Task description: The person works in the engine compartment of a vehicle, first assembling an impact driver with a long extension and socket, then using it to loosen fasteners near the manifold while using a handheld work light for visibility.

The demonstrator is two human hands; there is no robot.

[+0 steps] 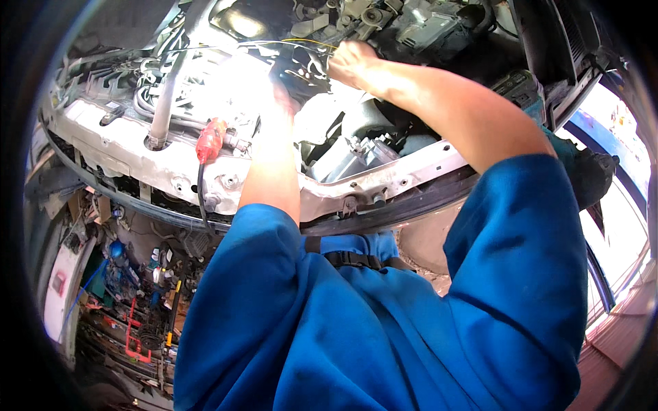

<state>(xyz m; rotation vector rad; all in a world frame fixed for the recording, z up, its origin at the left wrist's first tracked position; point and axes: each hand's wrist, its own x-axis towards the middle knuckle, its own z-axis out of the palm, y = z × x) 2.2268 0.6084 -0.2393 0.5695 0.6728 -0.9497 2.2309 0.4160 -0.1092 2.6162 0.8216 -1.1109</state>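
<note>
Both my hands reach over the white front panel (226,175) into a car's engine bay. My right hand (353,64) is closed beside dark engine parts, its fingers curled and partly turned away. A thin wire (301,40), yellow near that hand, runs leftward from its fingers across the bay. My left hand (279,101) lies lower and further left, in strong glare. Its fingers are washed out against dark parts, so its grip does not show. A red work light or tool head (211,140) with a black cable rests on the panel left of my left forearm.
A grey bar (169,99) stands upright in the bay at the left. The bumper edge (411,198) crosses in front of my body. At the lower left lies a clutter of tools and parts (137,294). A dark teal object (582,168) sits near my right elbow.
</note>
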